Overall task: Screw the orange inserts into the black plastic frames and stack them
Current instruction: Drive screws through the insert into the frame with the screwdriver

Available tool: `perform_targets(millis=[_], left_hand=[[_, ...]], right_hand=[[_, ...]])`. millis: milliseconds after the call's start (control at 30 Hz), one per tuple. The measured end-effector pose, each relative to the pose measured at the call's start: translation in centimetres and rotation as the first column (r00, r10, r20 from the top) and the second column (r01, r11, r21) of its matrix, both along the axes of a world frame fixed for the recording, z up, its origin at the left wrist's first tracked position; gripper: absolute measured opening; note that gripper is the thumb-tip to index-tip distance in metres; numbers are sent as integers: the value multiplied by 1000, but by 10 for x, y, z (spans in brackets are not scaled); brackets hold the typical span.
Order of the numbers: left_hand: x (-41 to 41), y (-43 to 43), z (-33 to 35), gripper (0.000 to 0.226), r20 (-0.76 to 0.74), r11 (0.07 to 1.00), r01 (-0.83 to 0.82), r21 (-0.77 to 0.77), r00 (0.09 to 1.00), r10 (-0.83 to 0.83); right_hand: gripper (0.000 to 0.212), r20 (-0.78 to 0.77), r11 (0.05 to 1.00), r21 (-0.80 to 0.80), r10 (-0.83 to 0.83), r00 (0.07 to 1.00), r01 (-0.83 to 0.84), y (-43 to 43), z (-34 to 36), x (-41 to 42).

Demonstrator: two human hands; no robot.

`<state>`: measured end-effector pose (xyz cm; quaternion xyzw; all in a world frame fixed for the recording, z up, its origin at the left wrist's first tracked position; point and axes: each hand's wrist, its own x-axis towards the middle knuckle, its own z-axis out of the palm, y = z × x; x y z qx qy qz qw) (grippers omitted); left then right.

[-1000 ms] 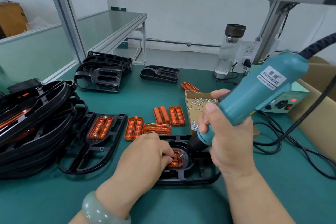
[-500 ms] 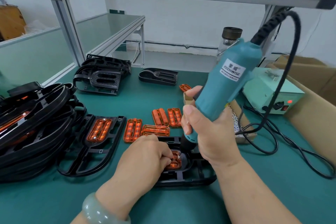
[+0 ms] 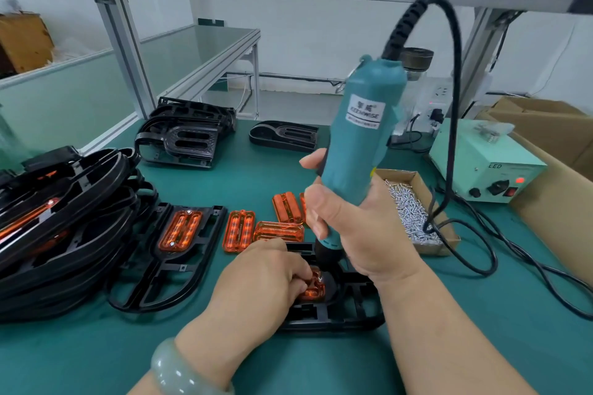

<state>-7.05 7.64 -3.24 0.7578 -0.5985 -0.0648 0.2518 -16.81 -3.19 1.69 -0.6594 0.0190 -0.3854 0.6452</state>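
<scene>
Watcher: Screwdriver (image 3: 362, 138) has swung up since a second ago. It leaned far to the right then; now it stands near upright with its cable arching overhead. Nose points down at the near frame (image 3: 353, 308). Bit tip is hidden.

Scribe: Right hand?

Watcher: Right hand (image 3: 356, 228) is wrapped round the lower barrel, fingers closed on it, thumb across the front.

Scribe: Left?

Watcher: Left hand (image 3: 260, 279) is in the same spot as before. Fingers are curled down onto the orange insert (image 3: 313, 287), holding it in the near frame's pocket. Cannot tell whether they also pinch a screw.

Scribe: Other parts?

Watcher: Second frame (image 3: 167, 269) lies flat on the green mat (image 3: 481, 330), just left of the near one. Its seated insert (image 3: 180, 229) shows a screw head at each end. Loose inserts (image 3: 239, 230) lie beyond the left hand, between the two frames. Stack of frames (image 3: 64, 234) sits far left with orange showing inside. Box of screws (image 3: 414, 212) is open, just right of the right hand. Bare frames (image 3: 183, 135) lie at the back of the mat.
</scene>
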Motion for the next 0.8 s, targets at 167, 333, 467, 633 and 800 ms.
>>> perform_targets(millis=[167,333,467,633,800], left_hand=[[0,0,0,22,6,1000,2,14,1000,-2],[0,-1,1,21,-6,999,-10,33,1000,11],[0,-1,1,21,-10,999,-11,36,1000,12],[0,-1,2,20,-25,999,-23,42,999,24],[0,-1,4,21,-24,998,-22,55,999,23]], right_hand=[[15,-20,999,12,-41,999,41,1,1,1],[12,-8,998,54,-41,999,42,-1,-1,-5],[26,12,999,29,-16,1000,16,-1,-2,-6],[15,15,999,29,-19,1000,18,1,-3,-6],[17,6,1000,-16,-24,1000,24,1,-4,-6]])
